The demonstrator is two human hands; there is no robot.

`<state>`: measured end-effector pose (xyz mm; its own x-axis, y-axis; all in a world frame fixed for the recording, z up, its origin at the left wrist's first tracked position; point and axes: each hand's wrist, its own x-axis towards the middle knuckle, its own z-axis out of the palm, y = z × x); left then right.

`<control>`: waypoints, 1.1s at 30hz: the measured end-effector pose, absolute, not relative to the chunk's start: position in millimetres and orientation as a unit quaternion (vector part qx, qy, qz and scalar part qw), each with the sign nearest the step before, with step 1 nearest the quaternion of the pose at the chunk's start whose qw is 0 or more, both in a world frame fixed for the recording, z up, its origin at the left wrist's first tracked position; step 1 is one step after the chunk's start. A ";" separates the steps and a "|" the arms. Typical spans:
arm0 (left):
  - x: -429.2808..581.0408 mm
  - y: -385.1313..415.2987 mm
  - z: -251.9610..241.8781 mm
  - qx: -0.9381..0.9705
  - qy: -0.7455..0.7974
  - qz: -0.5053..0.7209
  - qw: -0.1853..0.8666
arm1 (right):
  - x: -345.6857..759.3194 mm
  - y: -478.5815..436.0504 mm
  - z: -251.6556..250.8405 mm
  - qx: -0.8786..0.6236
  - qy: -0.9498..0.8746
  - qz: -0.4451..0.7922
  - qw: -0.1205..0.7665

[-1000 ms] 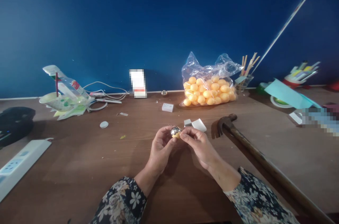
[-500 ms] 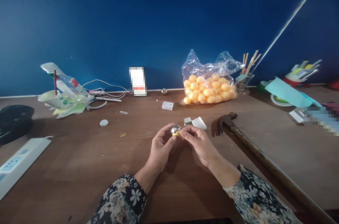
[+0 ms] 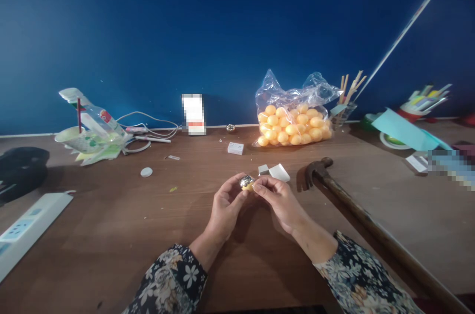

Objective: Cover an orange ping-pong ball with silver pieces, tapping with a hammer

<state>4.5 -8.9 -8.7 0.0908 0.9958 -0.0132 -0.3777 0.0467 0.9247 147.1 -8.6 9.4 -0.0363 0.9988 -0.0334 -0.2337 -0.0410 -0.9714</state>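
Bare left hand (image 3: 224, 204): thumb and fingers curled in grip. Bare right hand (image 3: 281, 200): thumb and index finger pinched, near left fingertips. Forearms (image 3: 317, 242) angled inward, dark floral-print fabric sleeves (image 3: 168, 277).

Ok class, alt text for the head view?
A left hand holds a silver-and-yellow ball, the right hand at its edge. A hammer lies to the right on a brown table; a clear bag of yellow balls sits behind.

1 head-worn view looks forward and down over the tabletop (image 3: 178, 215).
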 end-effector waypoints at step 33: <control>5.8 -7.9 -4.9 0.453 0.431 0.570 0.532 | 145.6 -11.7 14.9 -0.424 -0.408 0.615 0.526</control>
<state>5.8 -7.9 -4.9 -0.0231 0.9980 0.0585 -0.2155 -0.0621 0.9745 145.6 -11.7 14.9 -0.0877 0.9918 -0.0929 -0.3001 -0.1152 -0.9469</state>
